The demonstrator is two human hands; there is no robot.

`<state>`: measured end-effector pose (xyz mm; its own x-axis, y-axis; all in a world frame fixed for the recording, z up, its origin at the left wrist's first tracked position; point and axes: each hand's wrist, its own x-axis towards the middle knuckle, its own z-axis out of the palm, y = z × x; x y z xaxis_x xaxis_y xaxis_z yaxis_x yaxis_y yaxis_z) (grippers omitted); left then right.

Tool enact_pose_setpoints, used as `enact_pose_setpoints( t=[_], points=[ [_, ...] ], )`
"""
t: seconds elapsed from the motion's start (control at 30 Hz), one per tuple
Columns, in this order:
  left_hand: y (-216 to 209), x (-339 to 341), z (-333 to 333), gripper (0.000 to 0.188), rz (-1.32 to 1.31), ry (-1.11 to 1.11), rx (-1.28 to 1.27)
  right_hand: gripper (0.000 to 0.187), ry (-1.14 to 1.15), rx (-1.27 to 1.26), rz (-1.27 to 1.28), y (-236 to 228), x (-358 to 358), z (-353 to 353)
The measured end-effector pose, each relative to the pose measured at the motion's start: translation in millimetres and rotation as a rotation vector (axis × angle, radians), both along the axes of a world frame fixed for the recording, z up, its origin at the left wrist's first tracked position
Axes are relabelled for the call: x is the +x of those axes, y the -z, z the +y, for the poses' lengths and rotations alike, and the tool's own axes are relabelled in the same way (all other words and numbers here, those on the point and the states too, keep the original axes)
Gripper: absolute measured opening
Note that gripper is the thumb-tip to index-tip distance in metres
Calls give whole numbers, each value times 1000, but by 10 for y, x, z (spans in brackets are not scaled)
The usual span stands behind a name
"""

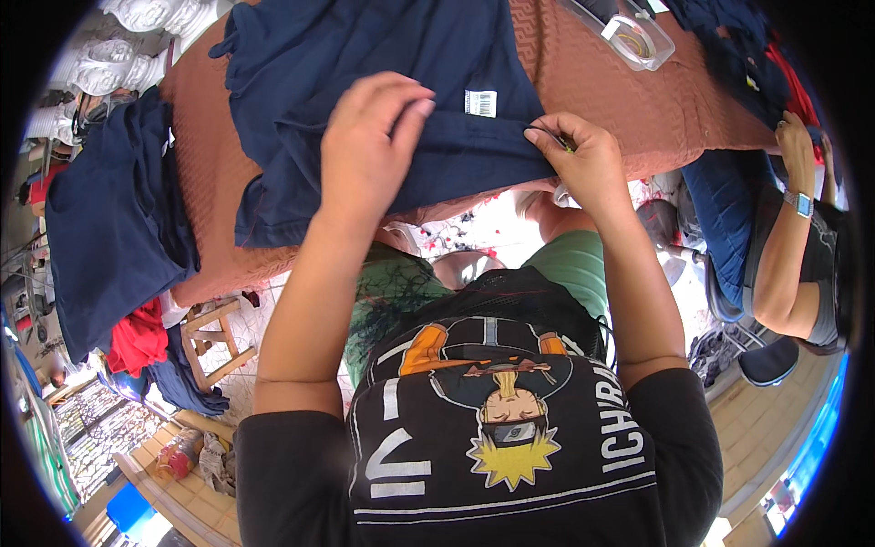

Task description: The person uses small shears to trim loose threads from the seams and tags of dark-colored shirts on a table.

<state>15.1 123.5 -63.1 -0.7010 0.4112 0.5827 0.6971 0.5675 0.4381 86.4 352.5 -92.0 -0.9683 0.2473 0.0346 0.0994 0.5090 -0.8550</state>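
Note:
A navy blue garment [383, 55] lies spread on the brown quilted cover in front of me, its near edge folded over into a band. A white barcode label [480, 103] sits on the cloth. My right hand [583, 162] pinches the right end of the folded edge between thumb and fingers. Something small and yellowish shows at those fingers, too little of it to name. Over the middle of the garment is my left hand [372, 146], fingers stretched out and thumb apart, holding nothing. Whether it touches the cloth I cannot tell.
More navy cloth [123, 219] hangs over the table's left end, above red cloth [138, 339] and a wooden stool [217, 342]. A clear plastic container [638, 41] stands on the brown cover [583, 82]. At right, another person's arm [791, 242] reaches toward dark and red clothes.

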Motion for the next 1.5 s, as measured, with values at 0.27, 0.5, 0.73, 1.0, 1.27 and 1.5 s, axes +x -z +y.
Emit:
enact_pose_setpoints(
  t=[0.27, 0.5, 0.73, 1.0, 1.27, 1.5],
  points=[
    [263, 258, 394, 18, -208, 82, 44, 22, -39, 22, -10, -36, -28, 19],
    [266, 239, 387, 14, -296, 120, 47, 22, -43, 62, 3, -65, -28, 11],
    [-233, 87, -161, 9, -759, 588, 17, 31, 13, 240, 208, -195, 52, 17],
    [243, 239, 141, 26, -185, 62, -112, 24, -151, 44, 205, -169, 6, -287],
    [134, 125, 150, 13, -571, 52, 137, 16, -137, -81, 156, -38, -4, -295],
    [93, 165, 235, 16, -610, -90, 174, 17, -219, 106, 272, -58, 43, -279]
  ],
)
